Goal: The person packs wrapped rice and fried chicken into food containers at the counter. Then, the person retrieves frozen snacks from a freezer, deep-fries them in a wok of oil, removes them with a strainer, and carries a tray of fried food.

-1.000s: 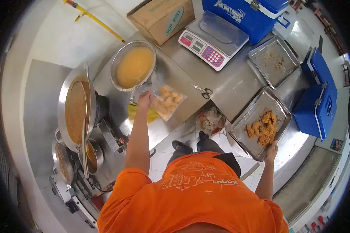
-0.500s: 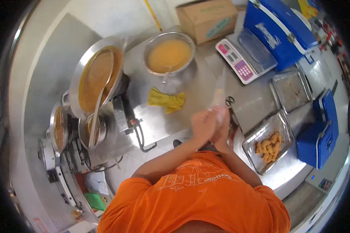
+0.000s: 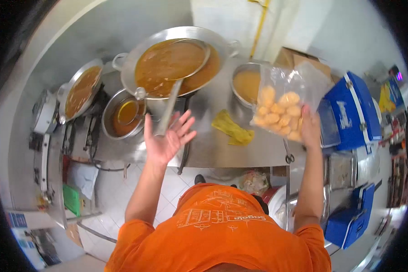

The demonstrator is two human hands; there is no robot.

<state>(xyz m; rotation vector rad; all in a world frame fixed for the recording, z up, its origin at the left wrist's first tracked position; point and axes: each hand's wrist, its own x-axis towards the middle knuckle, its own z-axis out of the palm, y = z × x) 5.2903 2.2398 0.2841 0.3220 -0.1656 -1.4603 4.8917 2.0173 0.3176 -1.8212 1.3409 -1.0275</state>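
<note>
My right hand [image 3: 310, 128] is closed on the lower right side of a clear plastic bag [image 3: 269, 75], which is raised above the steel counter. Several pale orange, lumpy food pieces [image 3: 279, 111] sit in the bag's lower part. With fingers spread and palm up, my left hand [image 3: 167, 141] holds nothing. It is in front of the long handle of a large strainer [image 3: 176, 97], which rests in a wide wok [image 3: 179, 32] of brown oil. A yellow cloth [image 3: 233, 128] lies on the counter between my hands.
Left of the big wok are a steel pot [image 3: 106, 119] and a smaller pan [image 3: 64, 93]. A bowl of yellowish liquid [image 3: 246, 86] stands behind the bag. Scissors [image 3: 289, 157], blue cooler boxes [image 3: 349, 113] and a metal tray [image 3: 342, 170] are at right.
My hands were together over the counter; now they are apart, the left one open toward the wok, the right one holding up the bag. The view has turned left.
</note>
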